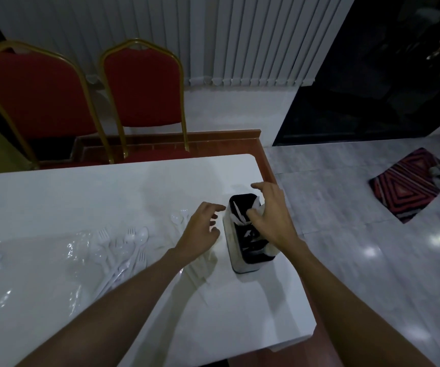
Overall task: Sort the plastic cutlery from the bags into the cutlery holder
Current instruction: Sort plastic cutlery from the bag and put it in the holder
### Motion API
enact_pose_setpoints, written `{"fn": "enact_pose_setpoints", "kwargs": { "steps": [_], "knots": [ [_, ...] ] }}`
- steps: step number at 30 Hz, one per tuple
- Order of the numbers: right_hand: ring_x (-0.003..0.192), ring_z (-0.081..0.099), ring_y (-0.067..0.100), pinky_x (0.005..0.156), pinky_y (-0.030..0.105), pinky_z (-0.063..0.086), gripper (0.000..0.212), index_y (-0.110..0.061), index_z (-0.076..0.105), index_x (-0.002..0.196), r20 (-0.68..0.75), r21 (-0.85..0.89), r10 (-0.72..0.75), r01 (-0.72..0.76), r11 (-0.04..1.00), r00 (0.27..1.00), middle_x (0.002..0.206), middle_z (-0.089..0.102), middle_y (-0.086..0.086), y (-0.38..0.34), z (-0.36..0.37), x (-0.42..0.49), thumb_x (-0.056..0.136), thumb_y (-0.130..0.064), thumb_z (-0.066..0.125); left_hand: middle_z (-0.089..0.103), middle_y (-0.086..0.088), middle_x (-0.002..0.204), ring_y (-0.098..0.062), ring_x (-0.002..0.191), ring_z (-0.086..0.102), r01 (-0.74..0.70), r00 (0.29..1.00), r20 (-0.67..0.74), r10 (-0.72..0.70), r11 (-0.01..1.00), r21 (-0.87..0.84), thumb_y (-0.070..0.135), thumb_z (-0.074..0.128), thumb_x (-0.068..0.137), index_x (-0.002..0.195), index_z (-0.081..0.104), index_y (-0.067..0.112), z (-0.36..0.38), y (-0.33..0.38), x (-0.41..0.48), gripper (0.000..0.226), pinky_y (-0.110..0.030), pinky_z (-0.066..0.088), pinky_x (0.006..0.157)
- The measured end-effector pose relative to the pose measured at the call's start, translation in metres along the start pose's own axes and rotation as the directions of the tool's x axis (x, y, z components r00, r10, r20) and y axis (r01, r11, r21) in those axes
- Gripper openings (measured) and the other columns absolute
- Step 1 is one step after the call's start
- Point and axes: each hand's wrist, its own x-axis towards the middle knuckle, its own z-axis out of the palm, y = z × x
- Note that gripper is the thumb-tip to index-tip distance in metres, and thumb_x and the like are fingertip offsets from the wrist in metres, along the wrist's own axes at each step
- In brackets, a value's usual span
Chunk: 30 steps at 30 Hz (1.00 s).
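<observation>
The loose cutlery [129, 245] lies left of the cutlery holder [230, 239], nearer the relaxed, empty left hand [200, 230]. The right hand [271, 218] is over the holder, its grip unclear.

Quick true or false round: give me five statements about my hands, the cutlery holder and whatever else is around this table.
1. The right hand is over the cutlery holder. True.
2. The holder lies on its side. False: it stands upright near the right end of the table.
3. Loose forks and spoons lie left of the left hand. True.
4. The left hand holds a fork. False: it holds nothing, with its fingers loosely curled beside the holder.
5. The chairs behind the table are blue. False: they are red.
</observation>
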Motion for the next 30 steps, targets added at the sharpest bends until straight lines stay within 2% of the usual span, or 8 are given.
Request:
{"fn": "enact_pose_setpoints", "kwargs": {
  "steps": [4, 8, 10, 13, 17, 23, 26, 30],
  "knots": [
    [0.102, 0.057, 0.014, 0.090, 0.023, 0.048, 0.035, -0.009, 0.060, 0.115, -0.100, 0.059, -0.170, 0.177, 0.982, 0.980, 0.113, 0.060, 0.003, -0.045, 0.032, 0.001, 0.084, 0.005, 0.053, 0.059, -0.006, 0.112, -0.015, 0.093, 0.059, 0.135, 0.967, -0.216, -0.132, 0.991, 0.002, -0.011, 0.054, 0.080, 0.116, 0.061, 0.008, -0.024, -0.036, -0.017, 0.041, -0.016, 0.048, 0.079],
    [0.089, 0.064, 0.009, 0.081, 0.019, 0.053, 0.025, -0.009, 0.063, 0.111, 0.055, 0.150, -0.120, 0.111, 0.982, 0.991, 0.100, 0.069, 0.002, -0.064, 0.075, -0.011, 0.089, -0.002, 0.053, 0.065, -0.011, 0.104, -0.022, 0.090, 0.063, 0.347, 0.912, -0.252, -0.323, 0.936, 0.056, 0.004, 0.064, 0.083, 0.106, 0.065, 0.006, -0.033, -0.069, -0.035, 0.023, -0.030, 0.051, 0.081],
    [0.084, 0.065, 0.013, 0.075, 0.024, 0.054, 0.023, -0.009, 0.063, 0.109, 0.148, 0.083, -0.038, 0.025, 0.996, 0.988, 0.095, 0.070, 0.003, -0.057, 0.108, -0.019, 0.089, -0.004, 0.052, 0.066, -0.010, 0.094, -0.026, 0.088, 0.064, 0.482, 0.864, -0.216, -0.455, 0.871, 0.092, 0.018, 0.069, 0.083, 0.093, 0.064, 0.007, -0.028, -0.088, -0.043, 0.016, -0.032, 0.049, 0.077],
    [0.083, 0.063, 0.021, 0.071, 0.030, 0.052, 0.018, -0.006, 0.062, 0.103, 0.250, -0.089, 0.188, -0.171, 0.981, 0.950, 0.093, 0.067, 0.008, -0.031, 0.143, -0.037, 0.089, -0.005, 0.051, 0.059, -0.004, 0.067, -0.029, 0.081, 0.066, 0.658, 0.753, -0.151, -0.640, 0.740, 0.142, 0.045, 0.069, 0.079, 0.072, 0.055, 0.010, -0.012, -0.096, -0.057, 0.038, -0.028, 0.040, 0.063],
    [0.094, 0.058, 0.025, 0.082, 0.042, 0.052, 0.029, -0.009, 0.052, 0.104, 0.346, -0.181, 0.406, -0.364, 0.914, 0.846, 0.103, 0.056, 0.008, -0.003, 0.173, -0.060, 0.084, -0.022, 0.068, 0.066, -0.009, 0.080, -0.027, 0.079, 0.066, 0.728, 0.685, -0.092, -0.723, 0.673, 0.133, 0.065, 0.068, 0.066, 0.083, 0.063, 0.006, 0.013, -0.107, -0.074, 0.062, -0.027, 0.044, 0.060],
    [0.089, 0.053, 0.015, 0.079, 0.029, 0.049, 0.047, -0.013, 0.049, 0.112, 0.411, -0.085, 0.338, -0.334, 0.939, 0.847, 0.102, 0.050, 0.001, -0.004, 0.182, -0.067, 0.076, -0.021, 0.079, 0.055, 0.000, 0.050, -0.017, 0.051, 0.057, 0.719, 0.693, -0.143, -0.707, 0.692, 0.062, 0.038, 0.073, 0.075, 0.050, 0.053, 0.014, 0.005, -0.106, -0.072, 0.040, -0.023, 0.032, 0.044],
    [0.085, 0.055, 0.014, 0.076, 0.024, 0.046, 0.040, -0.011, 0.053, 0.111, 0.393, -0.011, 0.327, -0.352, 0.936, 0.859, 0.098, 0.057, 0.002, -0.010, 0.186, -0.061, 0.079, -0.016, 0.076, 0.070, -0.011, 0.067, -0.025, 0.069, 0.067, 0.728, 0.679, -0.184, -0.711, 0.685, 0.037, 0.025, 0.069, 0.079, 0.064, 0.070, 0.005, -0.016, -0.111, -0.068, 0.026, -0.025, 0.041, 0.056],
    [0.082, 0.061, 0.017, 0.067, 0.020, 0.045, 0.017, -0.007, 0.059, 0.101, 0.312, 0.070, 0.349, -0.388, 0.919, 0.884, 0.092, 0.065, 0.004, -0.015, 0.189, -0.053, 0.087, -0.012, 0.067, 0.073, -0.014, 0.078, -0.026, 0.074, 0.068, 0.726, 0.669, -0.235, -0.705, 0.687, 0.008, 0.019, 0.063, 0.085, 0.075, 0.071, 0.002, -0.038, -0.123, -0.066, 0.021, -0.026, 0.043, 0.062]
  ]
}}
